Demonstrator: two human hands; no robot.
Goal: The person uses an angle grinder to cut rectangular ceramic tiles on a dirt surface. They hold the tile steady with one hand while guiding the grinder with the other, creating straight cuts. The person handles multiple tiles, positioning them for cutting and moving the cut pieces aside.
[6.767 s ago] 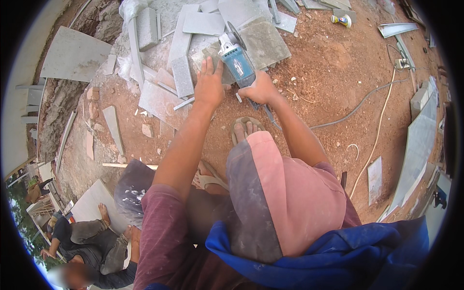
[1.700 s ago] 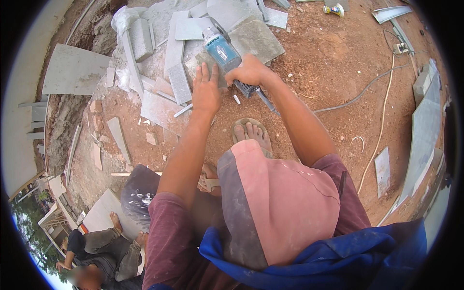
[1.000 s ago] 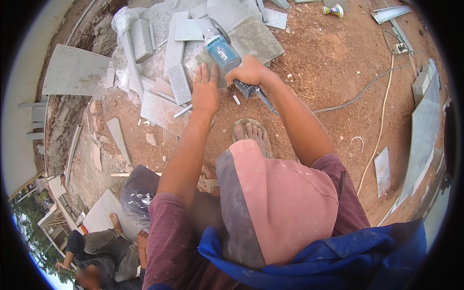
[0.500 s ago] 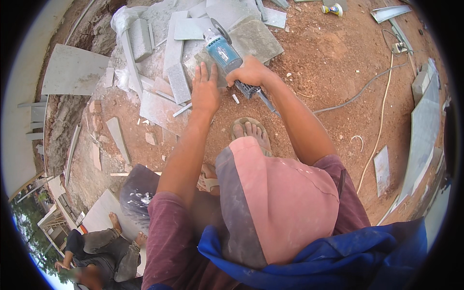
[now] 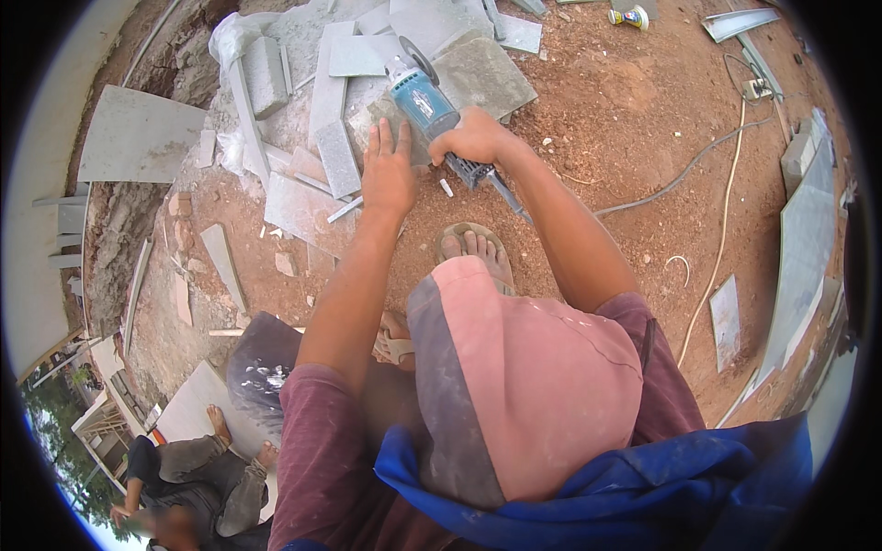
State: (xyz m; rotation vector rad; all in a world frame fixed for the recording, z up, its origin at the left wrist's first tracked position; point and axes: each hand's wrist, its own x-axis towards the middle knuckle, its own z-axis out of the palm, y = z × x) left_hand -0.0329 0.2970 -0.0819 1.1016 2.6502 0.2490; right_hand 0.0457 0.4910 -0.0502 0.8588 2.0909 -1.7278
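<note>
A teal angle grinder lies tilted over a dusty grey slab, its dark disc at the far end. My right hand is wrapped round the grinder's rear body, where the cord leaves it. Beside the tool on its left, my left hand is held flat with the fingers stretched out, over the near edge of the slab. It grips nothing. Just past the disc is a pale grey cut tile piece. Narrow tile strips lie to the left of my left hand.
A grey cord runs right across the reddish soil to a power socket. More tile offcuts are scattered on the left. Another person sits at lower left. Large sheets lean at the right.
</note>
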